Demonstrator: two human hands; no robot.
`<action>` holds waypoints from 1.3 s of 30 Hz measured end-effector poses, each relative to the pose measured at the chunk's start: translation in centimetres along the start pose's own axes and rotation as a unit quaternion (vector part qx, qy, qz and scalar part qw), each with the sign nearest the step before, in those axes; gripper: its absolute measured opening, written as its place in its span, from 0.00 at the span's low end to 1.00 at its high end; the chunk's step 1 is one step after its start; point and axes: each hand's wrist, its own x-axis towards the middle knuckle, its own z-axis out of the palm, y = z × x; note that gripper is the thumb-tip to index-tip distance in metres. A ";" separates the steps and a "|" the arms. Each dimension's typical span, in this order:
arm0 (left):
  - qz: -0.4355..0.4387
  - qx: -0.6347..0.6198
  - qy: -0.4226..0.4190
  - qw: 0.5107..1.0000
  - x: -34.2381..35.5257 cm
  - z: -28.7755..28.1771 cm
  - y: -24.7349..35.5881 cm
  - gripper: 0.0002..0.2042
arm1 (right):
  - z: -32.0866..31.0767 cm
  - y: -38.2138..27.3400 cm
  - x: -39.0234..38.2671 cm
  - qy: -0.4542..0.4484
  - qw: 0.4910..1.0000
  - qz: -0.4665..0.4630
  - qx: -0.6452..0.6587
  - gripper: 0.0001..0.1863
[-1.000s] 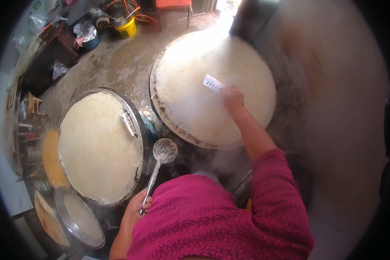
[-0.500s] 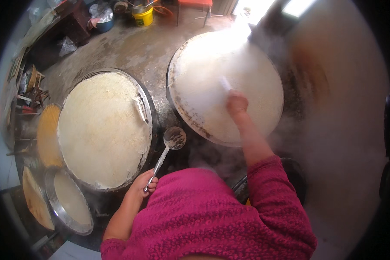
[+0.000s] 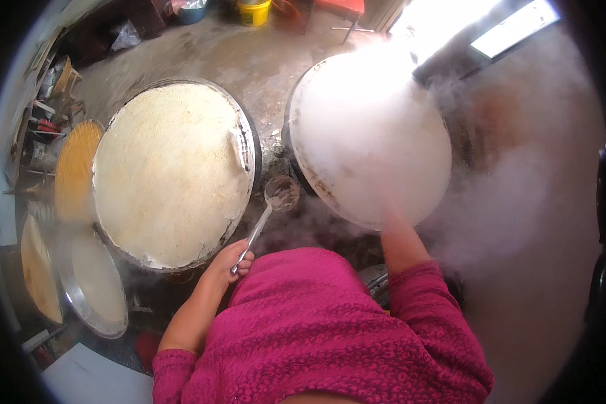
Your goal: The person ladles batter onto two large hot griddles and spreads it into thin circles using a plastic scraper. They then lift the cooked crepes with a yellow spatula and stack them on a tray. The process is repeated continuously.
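Note:
In my left hand (image 3: 240, 256), near my waist, is a long metal ladle (image 3: 254, 236) with closed fingers round its handle; its round bowl is smeared and raised beside the left griddle. That griddle (image 3: 248, 168) carries a wide pale sheet of batter (image 3: 168, 172) with ragged flakes along its right edge. My right hand (image 3: 390, 209) reaches over the near part of the right griddle (image 3: 306, 155), whose pale surface is veiled by dense steam. Steam hides those fingers and whatever they may hold.
A steel basin of pale liquid (image 3: 97, 289), a wooden disc (image 3: 39, 269) and a yellow round mat (image 3: 74, 168) stand at the left. A yellow bucket (image 3: 254, 12), red chair (image 3: 339, 8) and dark furniture (image 3: 108, 27) are at the back. A bright opening is back right.
Steam over the right griddle has thickened, now hiding my right hand and the white slotted scraper seen in it earlier. That hand appears nearer me. The view has shifted, raising the left griddle in frame.

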 end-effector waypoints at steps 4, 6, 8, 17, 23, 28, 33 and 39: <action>0.008 0.018 -0.008 1.000 -0.3 0.8 0.3 0.04 | 3.1 -4.6 -0.8 0.006 0.995 -0.094 -0.011 0.07; 0.014 0.022 0.016 1.000 -0.5 1.2 0.4 0.04 | 2.2 -6.4 0.0 -0.014 0.991 -0.108 -0.077 0.07; 0.019 0.013 0.003 1.000 -0.7 1.5 0.5 0.04 | 0.6 -7.8 1.6 -0.036 0.981 -0.114 -0.155 0.07; 0.014 0.021 0.035 0.999 -1.6 3.0 0.4 0.05 | -0.4 -11.6 6.9 -0.133 0.921 -0.285 -0.231 0.09; -0.007 0.065 0.019 0.998 -1.3 3.2 1.0 0.05 | -3.3 -6.0 4.1 -0.253 0.863 -0.380 -0.217 0.11; -0.008 0.066 0.040 0.997 -1.1 2.9 1.2 0.04 | -4.0 1.2 2.0 -0.201 0.968 -0.047 0.146 0.11; -0.024 0.027 0.012 0.999 -1.1 3.1 1.6 0.04 | -4.1 4.3 -1.4 -0.054 0.919 0.171 0.351 0.16; -0.026 0.003 -0.038 0.999 -1.7 2.8 1.1 0.05 | 0.0 2.4 -2.9 -0.096 0.893 0.223 0.379 0.15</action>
